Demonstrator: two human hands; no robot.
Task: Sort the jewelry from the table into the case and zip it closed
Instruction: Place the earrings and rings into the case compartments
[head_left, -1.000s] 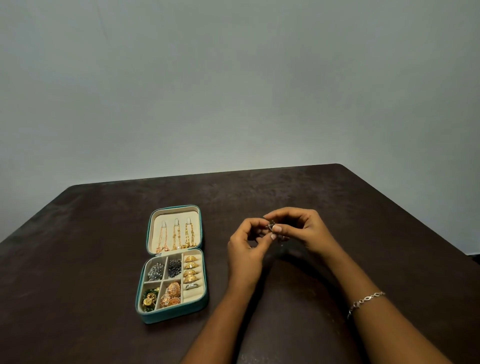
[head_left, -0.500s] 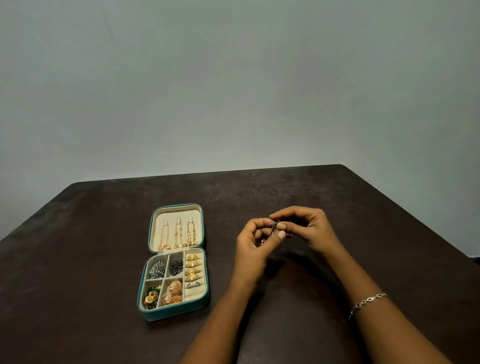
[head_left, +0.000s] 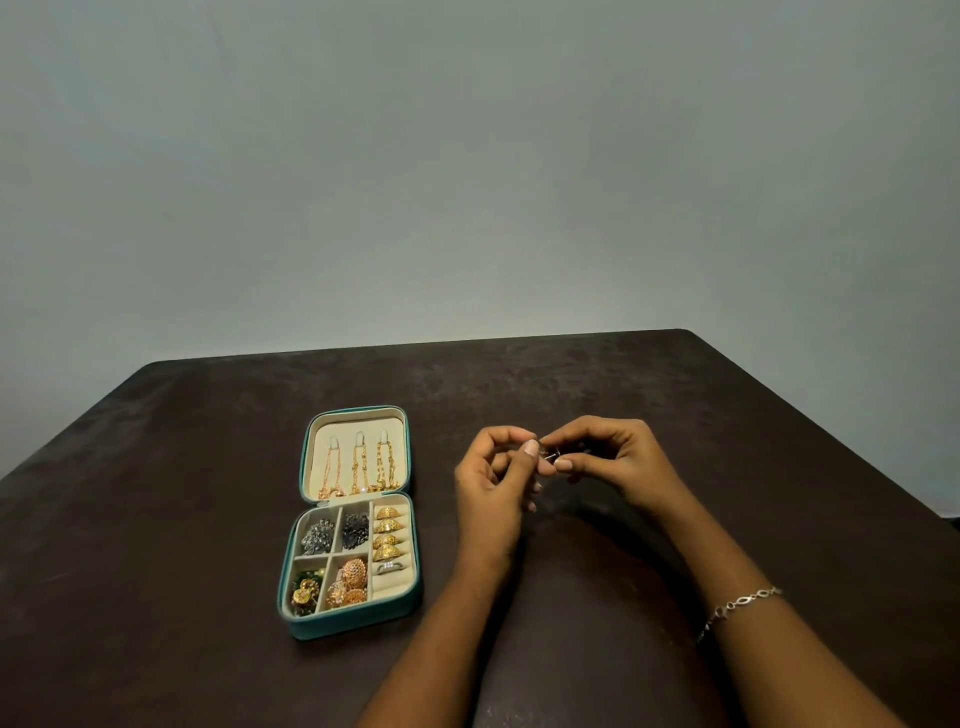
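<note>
A teal jewelry case (head_left: 352, 626) lies open on the dark table (head_left: 156, 519), left of both hands. Its lid lies flat and carries three gold chains (head_left: 358, 470) hung from pegs. In the base, the far-left compartment holds silver-grey earrings (head_left: 318, 536), the one beside it dark earrings (head_left: 356, 530), the near-left one green-and-gold pieces (head_left: 304, 590), and the near-middle one rose-gold domed earrings (head_left: 349, 582). The right-hand strip holds four gold rings (head_left: 388, 532) and a silver ring (head_left: 390, 566). Above the table, the left hand (head_left: 493, 483) and right hand (head_left: 618, 462) meet, fingertips pinching one small silvery piece (head_left: 548, 455), too small to identify. A chain bracelet (head_left: 737, 608) circles the right wrist.
</note>
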